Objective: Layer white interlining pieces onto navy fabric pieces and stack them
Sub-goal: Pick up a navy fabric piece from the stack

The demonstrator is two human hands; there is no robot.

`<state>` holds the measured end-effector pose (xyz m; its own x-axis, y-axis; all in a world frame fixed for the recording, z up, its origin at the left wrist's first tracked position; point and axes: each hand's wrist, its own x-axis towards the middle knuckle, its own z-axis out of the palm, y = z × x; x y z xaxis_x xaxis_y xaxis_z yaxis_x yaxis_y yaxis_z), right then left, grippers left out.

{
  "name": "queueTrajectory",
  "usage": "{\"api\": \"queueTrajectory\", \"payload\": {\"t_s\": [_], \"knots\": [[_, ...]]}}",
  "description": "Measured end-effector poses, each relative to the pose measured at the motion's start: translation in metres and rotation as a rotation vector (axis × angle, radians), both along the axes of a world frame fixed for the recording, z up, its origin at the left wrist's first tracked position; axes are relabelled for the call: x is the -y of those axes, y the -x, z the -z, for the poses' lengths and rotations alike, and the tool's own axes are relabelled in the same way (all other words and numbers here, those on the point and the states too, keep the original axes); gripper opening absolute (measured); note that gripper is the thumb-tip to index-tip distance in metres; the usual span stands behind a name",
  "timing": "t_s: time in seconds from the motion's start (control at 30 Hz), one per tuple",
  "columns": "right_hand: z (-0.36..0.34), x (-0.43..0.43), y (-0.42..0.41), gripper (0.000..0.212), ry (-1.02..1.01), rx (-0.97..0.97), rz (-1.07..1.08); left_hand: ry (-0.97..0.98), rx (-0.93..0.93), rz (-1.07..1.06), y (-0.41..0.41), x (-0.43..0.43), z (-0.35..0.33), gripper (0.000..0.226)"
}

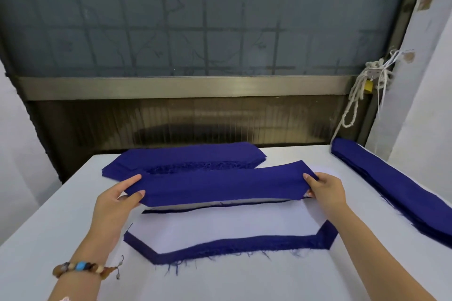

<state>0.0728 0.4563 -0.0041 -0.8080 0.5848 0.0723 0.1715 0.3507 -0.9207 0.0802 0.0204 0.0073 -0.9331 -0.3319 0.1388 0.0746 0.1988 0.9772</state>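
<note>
As if to lay it square on the white interlining [227,225] below, held navy piece [220,183] taut between left grip [117,200] and right grip [325,193], each pinching an end.

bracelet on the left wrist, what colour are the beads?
Mostly brown and tan beads on the bracelet, with one bright blue bead; clearest in the head view.

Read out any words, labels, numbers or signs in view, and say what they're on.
No readable text in view.
Nothing printed on the held navy piece, back navy stack, right navy stack or white interlining.
The yellow object by the rope: too small to tell any marking.
The bead bracelet: no lettering visible.
</note>
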Motion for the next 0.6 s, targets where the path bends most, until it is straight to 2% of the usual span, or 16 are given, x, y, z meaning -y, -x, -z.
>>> {"api": "queueTrajectory", "payload": {"t_s": [0.2, 0.47, 0.6], "knots": [[0.007, -0.001, -0.028, 0.024, -0.057, -0.047, 0.006, -0.03, 0.005, 0.0, -0.02, -0.003, 0.015, 0.04], [0.016, -0.007, -0.052, 0.019, -0.146, -0.055, -0.012, 0.099, 0.04, 0.051, -0.038, -0.001, 0.027, 0.034], [0.016, -0.008, -0.054, 0.018, -0.19, -0.029, -0.029, 0.101, 0.053, 0.053, -0.041, 0.0, 0.031, 0.028]]}}
